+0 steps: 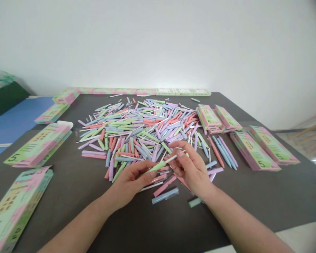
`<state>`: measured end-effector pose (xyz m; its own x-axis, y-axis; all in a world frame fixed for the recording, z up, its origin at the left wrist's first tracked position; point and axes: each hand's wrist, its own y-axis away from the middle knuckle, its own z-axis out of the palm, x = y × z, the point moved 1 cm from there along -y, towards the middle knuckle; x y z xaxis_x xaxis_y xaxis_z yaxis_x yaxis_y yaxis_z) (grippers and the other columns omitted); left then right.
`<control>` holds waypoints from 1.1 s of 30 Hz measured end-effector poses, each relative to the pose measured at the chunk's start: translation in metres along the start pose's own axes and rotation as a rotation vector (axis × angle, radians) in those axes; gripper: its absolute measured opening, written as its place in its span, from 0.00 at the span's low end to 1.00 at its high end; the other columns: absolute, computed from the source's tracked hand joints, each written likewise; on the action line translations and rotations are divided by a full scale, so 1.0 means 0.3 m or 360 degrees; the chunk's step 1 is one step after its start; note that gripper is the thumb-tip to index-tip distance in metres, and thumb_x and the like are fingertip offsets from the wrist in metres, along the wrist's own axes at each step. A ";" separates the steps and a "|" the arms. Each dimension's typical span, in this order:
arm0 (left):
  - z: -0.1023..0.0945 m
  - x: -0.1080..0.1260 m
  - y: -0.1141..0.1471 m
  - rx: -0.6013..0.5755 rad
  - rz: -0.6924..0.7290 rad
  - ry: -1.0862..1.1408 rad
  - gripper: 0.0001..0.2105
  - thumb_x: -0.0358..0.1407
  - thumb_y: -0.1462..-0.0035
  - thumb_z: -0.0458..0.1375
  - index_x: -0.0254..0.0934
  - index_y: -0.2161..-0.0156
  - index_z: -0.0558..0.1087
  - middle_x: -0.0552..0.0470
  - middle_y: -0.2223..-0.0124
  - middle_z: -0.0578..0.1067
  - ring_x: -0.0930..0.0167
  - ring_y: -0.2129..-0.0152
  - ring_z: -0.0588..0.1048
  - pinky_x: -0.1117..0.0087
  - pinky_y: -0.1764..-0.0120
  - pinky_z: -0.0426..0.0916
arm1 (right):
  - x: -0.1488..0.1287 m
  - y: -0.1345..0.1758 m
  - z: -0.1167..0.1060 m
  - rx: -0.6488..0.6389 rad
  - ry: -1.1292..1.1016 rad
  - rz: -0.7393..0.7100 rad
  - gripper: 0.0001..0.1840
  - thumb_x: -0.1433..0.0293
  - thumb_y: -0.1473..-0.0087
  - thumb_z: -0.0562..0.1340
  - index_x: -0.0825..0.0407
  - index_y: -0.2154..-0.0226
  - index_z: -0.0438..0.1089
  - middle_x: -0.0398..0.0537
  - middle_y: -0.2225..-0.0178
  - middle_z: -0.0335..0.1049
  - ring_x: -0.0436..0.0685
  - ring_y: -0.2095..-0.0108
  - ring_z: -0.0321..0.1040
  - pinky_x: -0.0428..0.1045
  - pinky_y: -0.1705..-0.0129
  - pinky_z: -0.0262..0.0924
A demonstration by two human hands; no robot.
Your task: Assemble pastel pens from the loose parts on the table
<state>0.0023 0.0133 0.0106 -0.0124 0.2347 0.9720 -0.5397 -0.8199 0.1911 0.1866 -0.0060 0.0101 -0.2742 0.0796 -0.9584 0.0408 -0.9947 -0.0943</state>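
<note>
My left hand [131,182] is closed around a light green pen barrel [158,166], pinched between thumb and fingers. A thin white pen refill [171,159] is pinched in my right hand [195,170], its lower end at the mouth of the green barrel. How deep it sits inside I cannot tell. Both hands are above the near edge of a big pile of pen parts [137,123] in green, blue, purple and red. Below them on the table lie a blue pen cap [165,195], a green cap [195,202] and a pink cap [164,186].
Pastel pen boxes [39,144] line the left side, and a row of boxes [146,91] runs along the back. Several more boxes [255,150] stand at right. Beside them lie a red pen [216,152], blue pens [223,153] and a purple pen [228,151]. The dark table [274,196] meets a white wall.
</note>
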 end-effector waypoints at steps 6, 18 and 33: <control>-0.006 0.003 -0.005 -0.0077 0.0001 -0.0134 0.13 0.43 0.44 0.62 0.39 0.58 0.80 0.50 0.64 0.77 0.71 0.67 0.73 0.72 0.60 0.68 | 0.014 -0.002 0.004 0.0063 0.0209 0.0022 0.14 0.56 0.40 0.58 0.49 0.60 0.68 0.39 0.76 0.61 0.46 0.80 0.53 0.42 0.81 0.44; -0.024 -0.024 -0.004 0.0069 -0.0068 0.0302 0.10 0.43 0.47 0.65 0.42 0.61 0.80 0.61 0.83 0.59 0.81 0.87 0.57 0.81 0.83 0.55 | -0.190 -0.089 -0.221 0.0595 0.0590 -0.0202 0.10 0.61 0.47 0.61 0.51 0.69 0.71 0.37 0.82 0.54 0.45 0.85 0.42 0.45 0.83 0.35; -0.020 -0.016 0.003 0.0094 -0.0040 0.0245 0.10 0.41 0.47 0.65 0.41 0.61 0.80 0.61 0.83 0.59 0.82 0.88 0.53 0.81 0.86 0.47 | -0.092 -0.134 -0.322 -0.0137 0.2864 0.0586 0.12 0.69 0.48 0.58 0.56 0.68 0.76 0.59 0.65 0.77 0.62 0.63 0.73 0.51 0.62 0.59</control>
<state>-0.0033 0.0145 0.0052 -0.1307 0.3293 0.9351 -0.4909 -0.8410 0.2275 0.2852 0.0379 0.0142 0.9954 -0.0934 -0.0193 -0.0875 -0.9747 0.2058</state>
